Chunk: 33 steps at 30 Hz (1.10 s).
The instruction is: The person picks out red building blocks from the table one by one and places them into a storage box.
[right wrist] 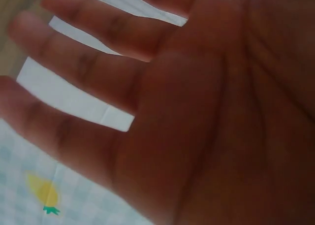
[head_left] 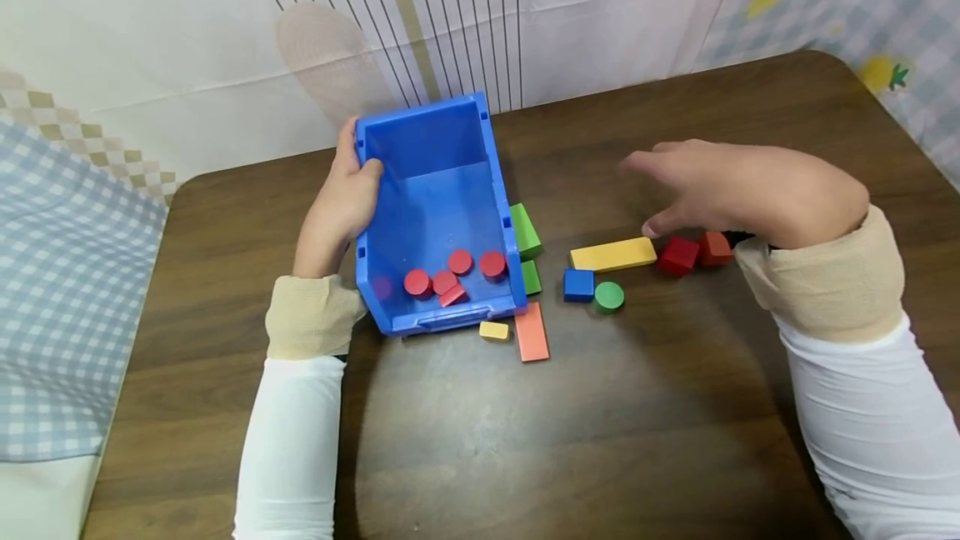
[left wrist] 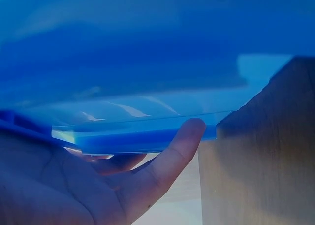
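My left hand grips the left wall of a blue plastic bin, thumb over the rim and fingers outside. In the left wrist view the bin's blue wall fills the top, above the hand. Several red blocks, among them a red cylinder, lie at the bin's near end. Over the table's right side hovers my right hand, holding nothing, its fingers spread in the right wrist view. Below its thumb are a long yellow block and a red cube; an orange-red block sits beside the cube.
Between bin and right hand lie a blue cube and a green cylinder. Light green blocks sit along the bin's right side. A flat salmon block and a small yellow block lie by its near edge. Patterned cloth hangs behind the table.
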### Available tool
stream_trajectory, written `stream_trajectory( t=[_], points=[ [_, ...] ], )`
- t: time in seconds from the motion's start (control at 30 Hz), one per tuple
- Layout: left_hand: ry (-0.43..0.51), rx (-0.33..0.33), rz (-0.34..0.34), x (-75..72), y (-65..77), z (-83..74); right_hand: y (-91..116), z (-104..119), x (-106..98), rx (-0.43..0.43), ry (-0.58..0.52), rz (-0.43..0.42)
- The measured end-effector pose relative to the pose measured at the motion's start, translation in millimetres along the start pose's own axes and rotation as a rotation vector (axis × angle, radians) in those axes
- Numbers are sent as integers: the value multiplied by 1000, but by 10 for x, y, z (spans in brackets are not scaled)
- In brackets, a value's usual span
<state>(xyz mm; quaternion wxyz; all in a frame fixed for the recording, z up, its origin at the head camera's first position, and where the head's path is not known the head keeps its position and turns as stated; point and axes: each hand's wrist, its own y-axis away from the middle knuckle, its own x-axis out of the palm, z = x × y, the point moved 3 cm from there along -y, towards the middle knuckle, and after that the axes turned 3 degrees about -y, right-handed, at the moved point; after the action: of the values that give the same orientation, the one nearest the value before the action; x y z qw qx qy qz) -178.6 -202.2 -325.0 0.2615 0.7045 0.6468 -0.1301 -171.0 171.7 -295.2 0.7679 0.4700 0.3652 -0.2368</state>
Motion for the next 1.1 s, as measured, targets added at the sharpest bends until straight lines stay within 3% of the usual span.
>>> stream_trajectory(
  t=[0.47, 0.67, 1.1],
  points=[
    [2, -5, -2, 1, 1, 37, -109, 18, 95, 80, 48, 33],
    [-6, -6, -11, 3, 3, 26, -23, 69, 103, 172, 92, 66],
    [5, 3, 7, 99, -38, -72, 34, -94, 187, 260, 167, 93]
  ],
)
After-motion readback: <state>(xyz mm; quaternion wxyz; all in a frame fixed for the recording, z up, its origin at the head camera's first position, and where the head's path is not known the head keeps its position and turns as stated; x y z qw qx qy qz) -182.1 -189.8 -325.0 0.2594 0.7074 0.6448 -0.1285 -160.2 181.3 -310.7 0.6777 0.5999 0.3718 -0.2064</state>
